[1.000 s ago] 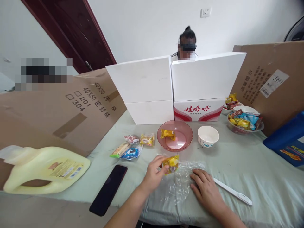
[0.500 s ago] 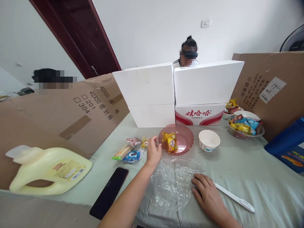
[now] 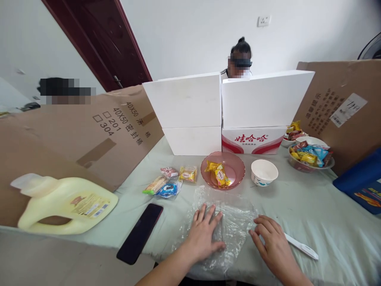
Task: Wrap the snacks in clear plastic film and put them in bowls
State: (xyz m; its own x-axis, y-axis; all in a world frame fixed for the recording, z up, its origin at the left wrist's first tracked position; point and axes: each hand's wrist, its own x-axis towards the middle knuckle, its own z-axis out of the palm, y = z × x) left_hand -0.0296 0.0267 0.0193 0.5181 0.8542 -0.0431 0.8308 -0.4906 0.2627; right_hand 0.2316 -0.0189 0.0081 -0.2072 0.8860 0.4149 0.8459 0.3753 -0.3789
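My left hand point(image 3: 205, 235) lies with spread fingers on a clear crinkled plastic bag point(image 3: 235, 222). My right hand point(image 3: 272, 240) rests by the bag's right edge, fingers loosely bent and apart, nothing seen in it. From under that hand sticks out a white flat-handled tool point(image 3: 303, 247), its other end hidden. Behind the bag stands a pink see-through bowl point(image 3: 237, 169) holding yellow-wrapped snacks point(image 3: 221, 175). Left of the bowl lie a yellow-wrapped snack point(image 3: 188, 174), a reddish packet point(image 3: 169, 172), a blue packet point(image 3: 168, 190) and a packet of thin sticks point(image 3: 156, 185).
A white paper bowl point(image 3: 264, 173) stands right of the pink one. A black phone point(image 3: 139, 233) and a yellow jug point(image 3: 68, 206) lie left. White boxes point(image 3: 190, 101) and cardboard point(image 3: 74, 139) wall the table. At right are a snack-filled bowl point(image 3: 311, 166) and a blue container point(image 3: 361, 180).
My left hand has moved from beside the yellow-wrapped snack back onto the plastic bag and spread flat. The snacks in the pink bowl sit differently. The view has shifted slightly.
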